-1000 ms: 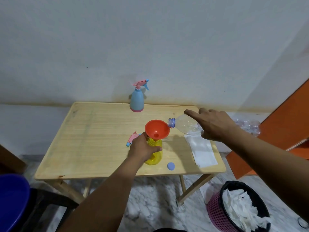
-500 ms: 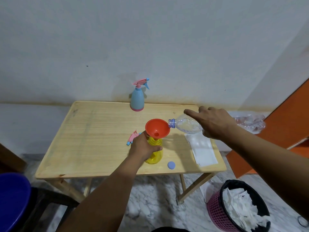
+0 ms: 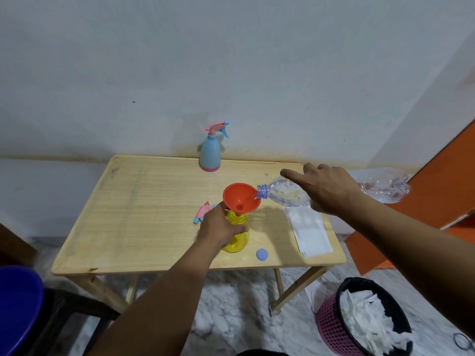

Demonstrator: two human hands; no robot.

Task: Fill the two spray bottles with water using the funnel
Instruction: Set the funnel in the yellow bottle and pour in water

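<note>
Left hand [image 3: 218, 227] grips yellow bottle [image 3: 237, 233] under funnel [image 3: 241, 197]; right hand [image 3: 326, 188] grips thin, crushable water bottle [image 3: 282, 195] at 3 o'clock, so hold mid-body, lightly.

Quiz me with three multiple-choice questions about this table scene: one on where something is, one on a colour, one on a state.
1. Where does the blue plastic spray bottle stand?
A) far table edge by the wall
B) in the bin
C) on the floor

2. What colour is the plastic funnel?
A) green
B) orange-red
C) white

3. What is the clear plastic water bottle doing?
A) standing capped
B) lying on the table
C) tipped, mouth at the funnel rim

Answers: 1 A, it stands at the back edge. 2 B, visibly orange-red. 3 C, the right hand tilts it; the left hand grips the yellow translucent spray bottle.
</note>
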